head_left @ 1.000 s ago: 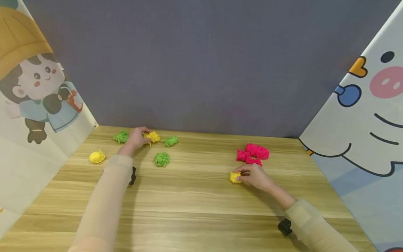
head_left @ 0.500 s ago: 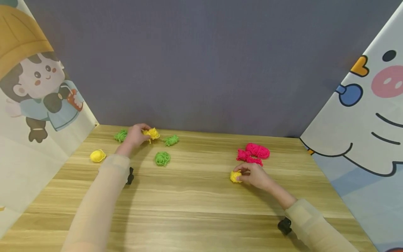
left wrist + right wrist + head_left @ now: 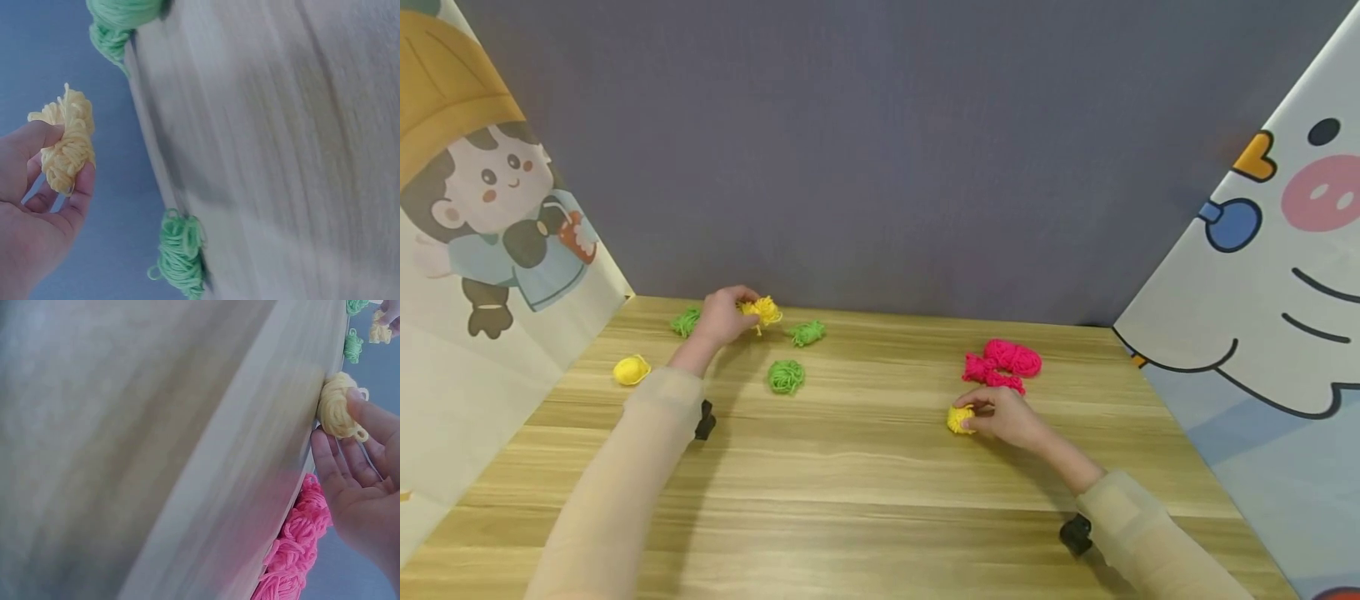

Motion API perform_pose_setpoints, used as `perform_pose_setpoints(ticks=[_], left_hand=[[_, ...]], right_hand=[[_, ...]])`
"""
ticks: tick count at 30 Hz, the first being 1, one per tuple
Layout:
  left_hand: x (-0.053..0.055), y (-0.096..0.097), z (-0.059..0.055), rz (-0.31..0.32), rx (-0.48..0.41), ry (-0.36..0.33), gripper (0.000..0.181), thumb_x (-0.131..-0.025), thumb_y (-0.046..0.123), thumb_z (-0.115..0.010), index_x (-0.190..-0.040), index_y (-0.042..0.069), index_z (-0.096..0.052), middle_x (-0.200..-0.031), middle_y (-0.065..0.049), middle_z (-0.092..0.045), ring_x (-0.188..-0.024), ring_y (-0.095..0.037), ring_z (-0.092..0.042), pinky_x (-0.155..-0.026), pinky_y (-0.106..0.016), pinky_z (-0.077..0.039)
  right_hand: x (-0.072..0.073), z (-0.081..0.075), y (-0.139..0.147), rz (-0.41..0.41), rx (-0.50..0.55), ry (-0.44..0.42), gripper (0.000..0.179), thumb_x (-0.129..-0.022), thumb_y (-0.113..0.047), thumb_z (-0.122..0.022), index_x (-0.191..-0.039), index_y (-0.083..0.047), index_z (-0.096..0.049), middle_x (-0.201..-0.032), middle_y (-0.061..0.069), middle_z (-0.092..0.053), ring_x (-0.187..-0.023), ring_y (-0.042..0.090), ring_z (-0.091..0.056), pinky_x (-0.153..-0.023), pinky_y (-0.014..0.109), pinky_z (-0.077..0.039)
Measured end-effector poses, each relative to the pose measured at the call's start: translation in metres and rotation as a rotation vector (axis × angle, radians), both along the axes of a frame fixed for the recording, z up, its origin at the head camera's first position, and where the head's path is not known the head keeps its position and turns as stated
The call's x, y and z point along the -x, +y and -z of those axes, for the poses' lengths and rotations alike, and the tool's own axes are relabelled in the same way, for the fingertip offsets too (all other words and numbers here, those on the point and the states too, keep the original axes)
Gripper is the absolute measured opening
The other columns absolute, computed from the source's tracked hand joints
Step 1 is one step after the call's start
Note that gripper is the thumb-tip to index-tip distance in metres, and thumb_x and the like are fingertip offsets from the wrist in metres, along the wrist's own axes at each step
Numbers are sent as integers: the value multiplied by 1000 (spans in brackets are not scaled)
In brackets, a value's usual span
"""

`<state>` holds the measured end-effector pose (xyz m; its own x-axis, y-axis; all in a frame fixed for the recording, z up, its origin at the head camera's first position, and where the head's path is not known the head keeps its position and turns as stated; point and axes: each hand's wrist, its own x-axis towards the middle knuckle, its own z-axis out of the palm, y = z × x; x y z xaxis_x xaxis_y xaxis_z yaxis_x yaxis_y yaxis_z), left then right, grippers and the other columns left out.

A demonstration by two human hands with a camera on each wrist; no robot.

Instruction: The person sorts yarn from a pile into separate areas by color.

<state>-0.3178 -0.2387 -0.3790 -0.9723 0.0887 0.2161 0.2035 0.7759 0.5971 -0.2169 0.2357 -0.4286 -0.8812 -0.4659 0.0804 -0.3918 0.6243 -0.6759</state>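
In the head view my left hand (image 3: 722, 320) pinches a small bundle of yellow yarn (image 3: 763, 311) between thumb and fingers. The left wrist view shows this bundle (image 3: 67, 140) off the tabletop, with loose loops sticking out. My right hand (image 3: 1009, 419) pinches a second yellow yarn ball (image 3: 957, 420) low at the table; its thumb lies over the ball (image 3: 338, 406) in the right wrist view. Green yarn bundles lie around the left hand: one at its left (image 3: 686, 322), one at its right (image 3: 808, 333), and a rounder green ball (image 3: 786, 377) nearer.
Another yellow yarn ball (image 3: 631, 370) lies at the table's left. Pink yarn bundles (image 3: 1013, 358) sit grouped just beyond the right hand. A grey panel (image 3: 880, 167) stands along the back of the wooden table (image 3: 850, 500), with printed panels on both sides.
My left hand has risen a little with the yellow yarn bundle, away from the tabletop. The right hand and its yellow ball have stayed in place.
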Motion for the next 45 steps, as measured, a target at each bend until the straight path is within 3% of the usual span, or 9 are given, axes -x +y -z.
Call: perform_pose_setpoints(ticks=[12,19,35,45], left_hand=[[-11,5,-15,8,-33,-6,32,-88,9,-64,-118,-1,-59,-120,-23,-58,-111,-39,-52,-93,-52,-46],[-20,10,-25,25,-41,25,33,-89,12,-64,-120,1,-58,-123,-21,-58,-114,-39,-52,-94,-53,-46],[-42,30,-47,36,-54,63,35,-88,16,-67,-120,5,-60,-120,-16,-60,-109,-33,-56,-90,-49,-49],[-60,48,-54,68,-85,96,35,-87,15,-67,-119,4,-60,-120,-15,-60,-106,-31,-57,-90,-46,-50]], right_hand=[[3,3,0,0,6,3,24,-78,-4,-75,-101,-5,-71,-105,12,-68,-97,26,-63,-80,34,-57],[2,3,-2,13,-16,-2,24,-78,-4,-75,-101,-7,-72,-105,9,-69,-97,25,-63,-79,33,-57],[3,1,-3,23,-35,-8,24,-78,-7,-75,-103,-8,-72,-106,8,-69,-98,26,-63,-79,31,-57],[3,1,-2,45,-31,-20,24,-78,-9,-76,-102,-10,-72,-105,7,-69,-99,26,-63,-78,31,-57]])
